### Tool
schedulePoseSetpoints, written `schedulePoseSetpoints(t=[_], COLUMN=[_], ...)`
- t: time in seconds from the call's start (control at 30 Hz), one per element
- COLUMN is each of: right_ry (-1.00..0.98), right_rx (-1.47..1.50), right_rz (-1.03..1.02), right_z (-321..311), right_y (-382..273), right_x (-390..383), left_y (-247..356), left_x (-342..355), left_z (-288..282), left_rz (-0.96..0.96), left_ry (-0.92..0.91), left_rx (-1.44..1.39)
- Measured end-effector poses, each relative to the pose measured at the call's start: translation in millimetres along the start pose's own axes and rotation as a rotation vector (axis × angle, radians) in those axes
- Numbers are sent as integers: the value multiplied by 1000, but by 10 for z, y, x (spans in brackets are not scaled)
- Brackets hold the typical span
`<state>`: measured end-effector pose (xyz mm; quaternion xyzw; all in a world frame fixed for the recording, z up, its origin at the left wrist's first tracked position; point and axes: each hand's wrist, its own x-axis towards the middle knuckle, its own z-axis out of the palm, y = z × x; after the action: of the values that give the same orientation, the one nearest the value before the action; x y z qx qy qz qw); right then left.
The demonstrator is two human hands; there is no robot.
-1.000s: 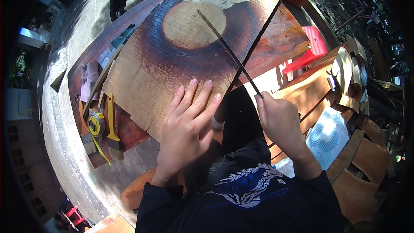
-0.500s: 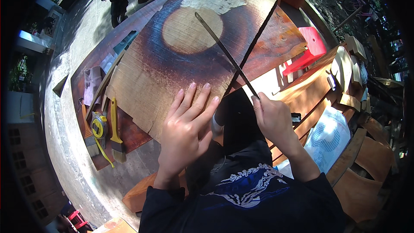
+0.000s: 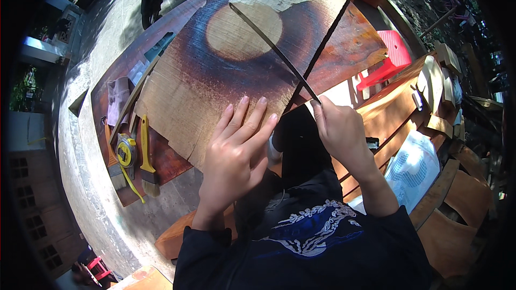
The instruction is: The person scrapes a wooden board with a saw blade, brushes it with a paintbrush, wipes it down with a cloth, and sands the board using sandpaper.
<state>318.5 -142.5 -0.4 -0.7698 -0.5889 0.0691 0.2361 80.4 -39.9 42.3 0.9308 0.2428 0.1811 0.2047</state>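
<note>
- Over the last second the large pale wooden slab with a dark scorched ring around a light round centre point(image 3: 236, 59) held its place on the bench, and our flat left hand point(image 3: 235, 153) stayed pressed on the slab's near edge, fingers spread and closed on nothing.
- The long thin dark metal strip point(image 3: 274, 48) had swung a little: its far tip had moved from the right rim of the light centre toward the upper part of it, while its near end stayed at the slab's right edge.
- Our right hand point(image 3: 341, 131) kept that near end pinched between thumb and fingertips, just off the slab's near right corner; we judged the strip was being lined up across the ring, not lifted away.
- The slab lay tilted across a reddish-brown wooden bench point(image 3: 349, 48), which showed bare along its right side.
- At the bench's left edge lay a yellow tape measure point(image 3: 127, 153), a yellow-handled brush point(image 3: 147, 161) just beside it, and a folded greyish cloth point(image 3: 115, 99) farther along.
- Beyond the bench's right edge stood a red plastic stool point(image 3: 389, 59), near stacked wooden offcuts point(image 3: 435, 80).
- The place was outdoors, with pale sunlit concrete ground point(image 3: 80, 145) to the left.
</note>
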Motion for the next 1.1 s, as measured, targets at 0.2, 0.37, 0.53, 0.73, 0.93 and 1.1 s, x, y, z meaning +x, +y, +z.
schedulePoseSetpoints(t=[0.2,0.37,0.53,0.73,0.93,1.1], right_ry=[-60,-19,-70,2,6,-20], right_rx=[14,20,168,214,188,189], right_rz=[94,24,166,141,123,121], right_z=[-97,-65,-320,-274,-119,-95], right_y=[-22,-46,103,9,41,34], right_x=[-177,-27,-387,-247,-179,-149], left_y=[34,43,44,30,38,17], left_x=[31,-22,-8,0,11,-5], left_z=[79,-16,21,24,38,53], left_rz=[4,-8,-3,-6,-24,-1], left_ry=[16,6,18,15,-7,-8], left_rx=[-10,8,-13,-2,-8,14])
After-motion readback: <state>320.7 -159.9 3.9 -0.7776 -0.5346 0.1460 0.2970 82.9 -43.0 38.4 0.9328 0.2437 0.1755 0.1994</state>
